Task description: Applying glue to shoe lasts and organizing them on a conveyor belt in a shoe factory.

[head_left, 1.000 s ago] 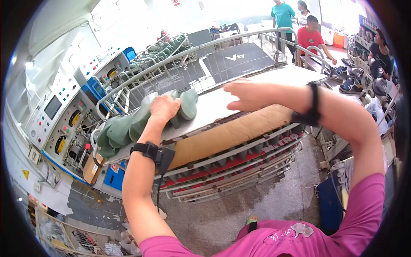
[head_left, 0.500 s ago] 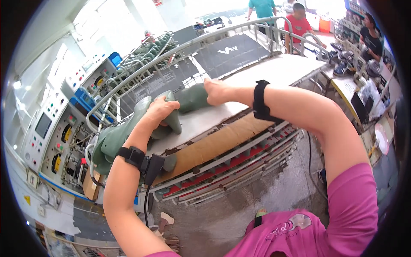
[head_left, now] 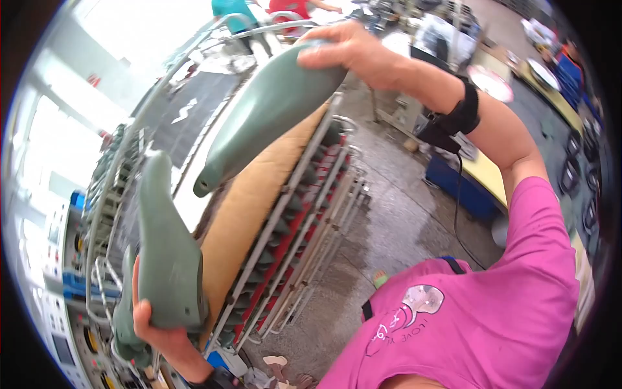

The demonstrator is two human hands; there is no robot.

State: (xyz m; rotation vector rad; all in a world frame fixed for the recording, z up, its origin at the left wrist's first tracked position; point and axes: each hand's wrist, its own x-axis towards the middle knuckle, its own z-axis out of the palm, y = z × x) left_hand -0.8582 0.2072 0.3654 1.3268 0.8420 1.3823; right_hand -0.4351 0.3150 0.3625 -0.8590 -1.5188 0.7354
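Note:
My right hand (head_left: pixel 363 53) grips a green shoe last (head_left: pixel 272 107) by its wide end and holds it raised over the cart's top. That last slants down to the left, and a small hole shows in its narrow end. My left hand (head_left: pixel 159 329) is closed around the lower part of a second green shoe last (head_left: pixel 170 262), which stands nearly upright with its narrow end up. The two lasts are apart. Beside my left hand lie more green lasts (head_left: pixel 126 327), partly hidden. My left palm is hidden behind the last it holds.
A brown cardboard strip (head_left: pixel 253 201) runs along the tube-framed cart (head_left: pixel 295 165). Several lasts sit on its lower shelves. Control machines (head_left: pixel 61 330) stand at left. A cluttered yellow-topped bench (head_left: pixel 486 178) is at right, a cable (head_left: pixel 455 220) hanging near it. Two people are beyond the cart.
The view has swung to the right. My right hand has lifted its last off the cart's surface, and my left hand has raised another last.

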